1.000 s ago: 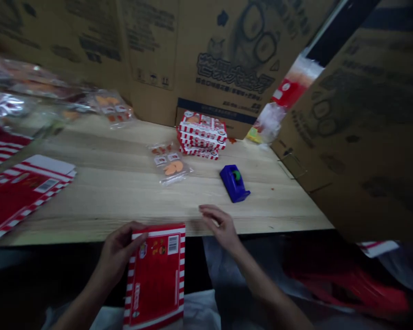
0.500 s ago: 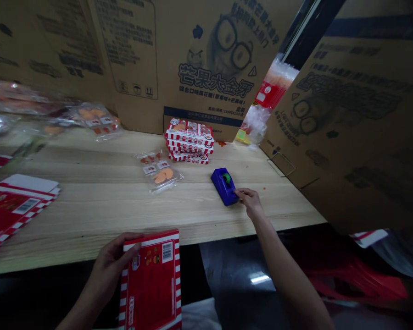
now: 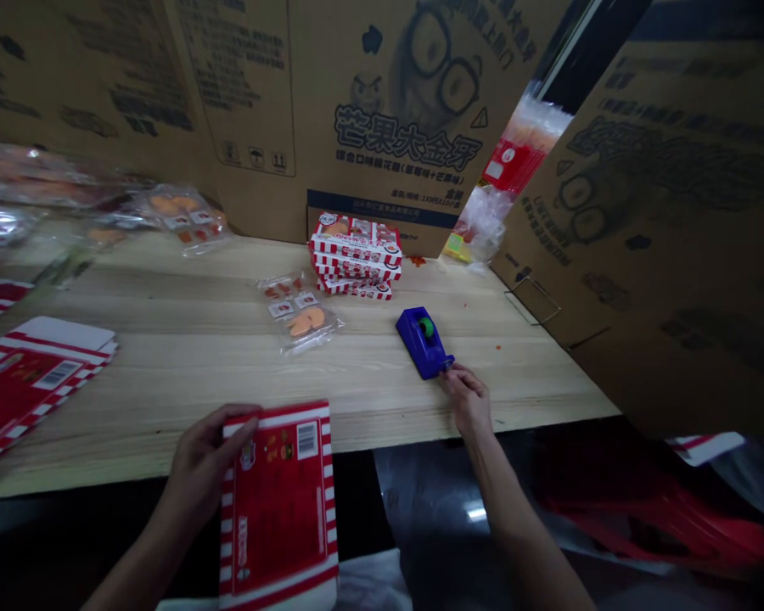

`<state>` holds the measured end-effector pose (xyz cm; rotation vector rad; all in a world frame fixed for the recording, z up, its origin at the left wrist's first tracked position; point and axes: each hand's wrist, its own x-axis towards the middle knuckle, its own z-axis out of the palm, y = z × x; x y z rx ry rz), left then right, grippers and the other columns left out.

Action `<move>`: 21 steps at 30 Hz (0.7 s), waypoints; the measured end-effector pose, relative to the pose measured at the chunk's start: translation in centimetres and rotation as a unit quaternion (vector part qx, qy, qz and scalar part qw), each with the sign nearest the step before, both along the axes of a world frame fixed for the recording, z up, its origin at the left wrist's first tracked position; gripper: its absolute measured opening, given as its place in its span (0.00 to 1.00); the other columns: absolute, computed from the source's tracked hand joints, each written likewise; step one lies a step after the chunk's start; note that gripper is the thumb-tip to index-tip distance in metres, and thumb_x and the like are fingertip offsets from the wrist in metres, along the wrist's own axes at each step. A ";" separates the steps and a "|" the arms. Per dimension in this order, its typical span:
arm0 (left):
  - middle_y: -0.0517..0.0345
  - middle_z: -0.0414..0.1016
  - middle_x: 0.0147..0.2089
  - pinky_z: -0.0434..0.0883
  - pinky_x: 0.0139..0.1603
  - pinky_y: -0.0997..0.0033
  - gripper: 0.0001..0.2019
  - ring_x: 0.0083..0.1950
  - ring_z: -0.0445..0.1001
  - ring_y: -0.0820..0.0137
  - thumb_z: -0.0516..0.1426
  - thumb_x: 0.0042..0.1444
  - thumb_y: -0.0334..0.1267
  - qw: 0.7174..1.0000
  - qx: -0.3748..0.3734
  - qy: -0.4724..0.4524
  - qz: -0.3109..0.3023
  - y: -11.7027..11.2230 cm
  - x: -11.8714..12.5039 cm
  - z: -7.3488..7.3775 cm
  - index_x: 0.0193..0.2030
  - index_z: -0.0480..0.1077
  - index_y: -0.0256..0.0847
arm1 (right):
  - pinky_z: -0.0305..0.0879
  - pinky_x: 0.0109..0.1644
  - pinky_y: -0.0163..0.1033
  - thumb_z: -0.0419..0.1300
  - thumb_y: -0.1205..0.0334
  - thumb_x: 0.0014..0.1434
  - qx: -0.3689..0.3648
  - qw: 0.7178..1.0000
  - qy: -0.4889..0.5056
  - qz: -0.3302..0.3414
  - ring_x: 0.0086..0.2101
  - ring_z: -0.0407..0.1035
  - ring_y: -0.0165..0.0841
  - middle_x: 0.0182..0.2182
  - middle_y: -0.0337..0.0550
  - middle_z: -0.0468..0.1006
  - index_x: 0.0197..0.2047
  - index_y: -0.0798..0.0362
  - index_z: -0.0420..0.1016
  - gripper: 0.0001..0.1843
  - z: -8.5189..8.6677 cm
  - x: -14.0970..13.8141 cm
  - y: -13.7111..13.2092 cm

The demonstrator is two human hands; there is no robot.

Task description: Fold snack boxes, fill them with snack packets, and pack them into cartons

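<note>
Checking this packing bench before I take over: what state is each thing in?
left hand: gripping the carton's edge
flattened red-and-white carton: held flat, unfolded
right hand: fingers against the dispenser's end
blue tape dispenser: resting on the bench
stack of striped boxes: piled, slightly offset
clear plastic bag: sealed-looking, lying flat
wooden bench: bearing these items

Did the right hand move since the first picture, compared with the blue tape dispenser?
Yes: the right hand went rightward, from below-left of the blue tape dispenser to its near right end, where the fingers touch it.
</note>
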<state>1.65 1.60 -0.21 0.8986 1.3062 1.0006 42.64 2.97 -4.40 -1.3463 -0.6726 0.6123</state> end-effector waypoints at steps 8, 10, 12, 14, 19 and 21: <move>0.59 0.76 0.29 0.69 0.28 0.74 0.16 0.27 0.73 0.69 0.67 0.44 0.47 0.975 0.048 0.054 -0.212 6.0 -1.1 4.8 0.35 0.76 0.39 | 0.68 0.39 0.42 0.71 0.56 0.40 0.031 0.998 0.029 -0.048 0.30 0.65 0.30 0.29 0.37 0.70 0.22 0.52 0.72 0.13 -0.4 -1.3 -0.8; 0.60 0.74 0.26 0.66 0.27 0.75 0.14 0.25 0.71 0.70 0.66 0.43 0.45 0.957 0.051 0.077 -0.277 6.8 -0.9 4.8 0.33 0.76 0.39 | 0.67 0.36 0.40 0.71 0.55 0.42 0.013 0.999 0.024 0.024 0.31 0.65 0.30 0.30 0.38 0.70 0.23 0.52 0.73 0.12 0.9 -3.9 -1.3; 0.62 0.72 0.23 0.64 0.26 0.75 0.11 0.24 0.68 0.72 0.65 0.42 0.43 0.938 0.070 0.096 -0.325 7.2 -0.2 4.2 0.31 0.77 0.38 | 0.66 0.35 0.39 0.70 0.55 0.47 -0.019 0.982 -0.018 0.189 0.32 0.67 0.32 0.32 0.41 0.71 0.22 0.52 0.74 0.12 2.6 -7.6 -1.6; 0.62 0.73 0.24 0.63 0.27 0.76 0.09 0.25 0.67 0.72 0.64 0.43 0.40 0.926 0.089 0.098 -0.354 7.2 0.7 3.6 0.30 0.77 0.38 | 0.65 0.36 0.38 0.67 0.56 0.52 -0.035 0.924 -0.085 0.371 0.32 0.68 0.33 0.31 0.42 0.72 0.23 0.52 0.74 0.12 4.3 -11.7 -1.6; 0.63 0.72 0.25 0.62 0.28 0.78 0.08 0.26 0.65 0.75 0.63 0.44 0.39 0.915 0.100 0.080 -0.383 6.4 2.0 2.5 0.30 0.75 0.36 | 0.61 0.34 0.36 0.64 0.57 0.57 -0.017 0.816 -0.262 0.514 0.29 0.66 0.30 0.26 0.39 0.71 0.22 0.53 0.69 0.15 6.5 -18.2 -0.8; 0.63 0.72 0.26 0.63 0.28 0.78 0.09 0.26 0.65 0.76 0.64 0.44 0.39 0.913 0.098 0.075 -0.388 6.1 1.8 2.6 0.31 0.75 0.35 | 0.59 0.32 0.35 0.65 0.58 0.55 -0.036 0.804 -0.334 0.491 0.26 0.64 0.28 0.23 0.37 0.70 0.22 0.54 0.69 0.15 6.3 -19.0 -0.6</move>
